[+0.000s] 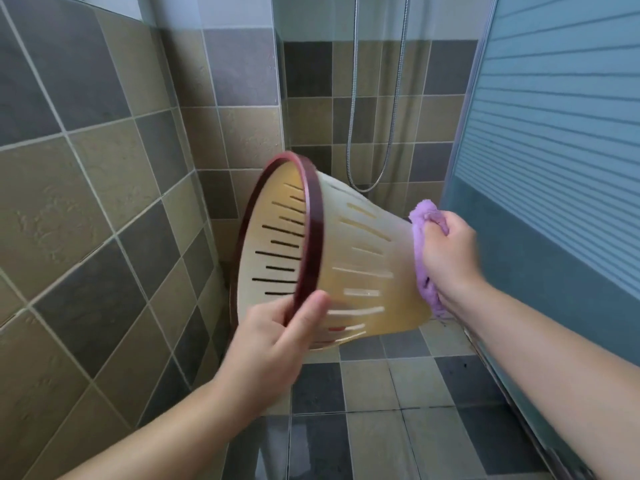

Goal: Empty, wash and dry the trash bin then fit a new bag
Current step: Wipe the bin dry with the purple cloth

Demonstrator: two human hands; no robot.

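A cream plastic trash bin (360,268) with slotted walls and a dark red rim is held on its side in mid-air, its mouth facing left. My left hand (273,337) grips the red rim at its lower edge, thumb on the outside. My right hand (446,254) grips a purple cloth (424,251) and presses it against the bin's base on the right. The inside of the bin looks empty.
Tiled walls stand at the left and back. A shower hose (377,133) hangs behind a glass panel. A frosted blue door (554,150) is at the right. The tiled floor (381,410) below looks wet and shiny.
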